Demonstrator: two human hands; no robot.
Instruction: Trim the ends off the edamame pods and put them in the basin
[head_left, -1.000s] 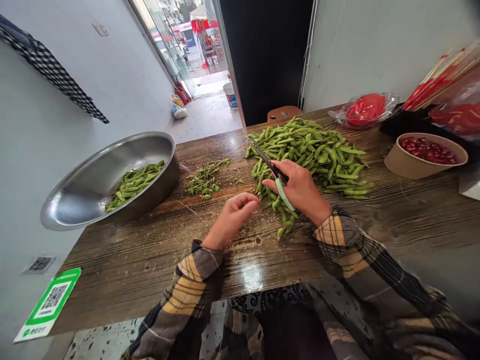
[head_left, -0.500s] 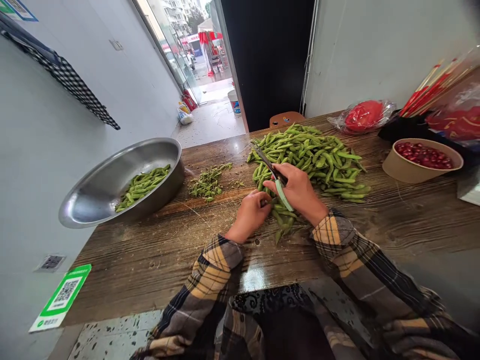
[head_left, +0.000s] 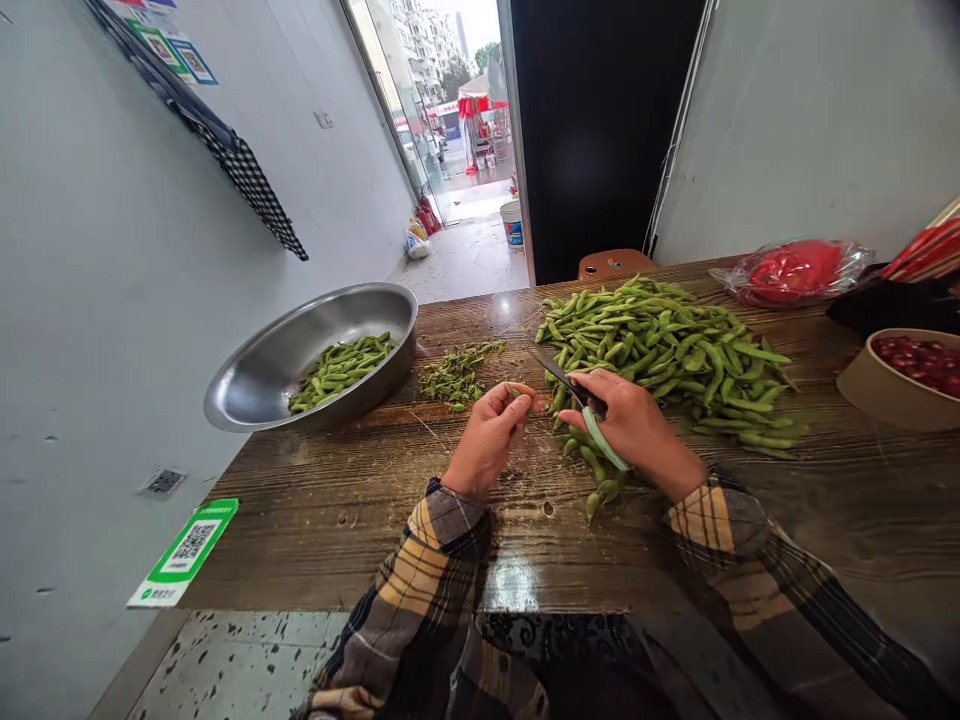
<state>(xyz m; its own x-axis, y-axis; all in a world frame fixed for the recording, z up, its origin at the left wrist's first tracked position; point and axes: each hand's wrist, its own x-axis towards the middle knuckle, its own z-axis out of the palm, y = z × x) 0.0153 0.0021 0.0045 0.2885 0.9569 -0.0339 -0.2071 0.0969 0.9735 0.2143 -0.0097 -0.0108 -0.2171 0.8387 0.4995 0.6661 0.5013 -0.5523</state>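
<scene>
My right hand (head_left: 634,420) is wrapped round a pair of scissors (head_left: 553,367) with pale green handles; the dark blades point up and left. My left hand (head_left: 491,430) is raised just left of the blades, thumb and fingertips pinched together. Whatever lies in that pinch, if anything, is too small to make out. A big heap of green edamame pods (head_left: 667,345) spreads beyond my right hand. Several loose pods (head_left: 596,470) lie below that hand. Beyond my left hand is a small pile of trimmed bits (head_left: 456,376).
A steel basin (head_left: 225,385) holding some pods stands at the left of the wooden table (head_left: 315,540). At the right are a paper bowl (head_left: 862,390) of dark red pieces and a red bundle in clear plastic (head_left: 799,270). A green QR-code card (head_left: 186,550) sits at the left edge.
My left hand has come away from the loose pods, moving left and up from the right hand. The scissors stay in my right hand. The whole view has shifted, with things further right.
</scene>
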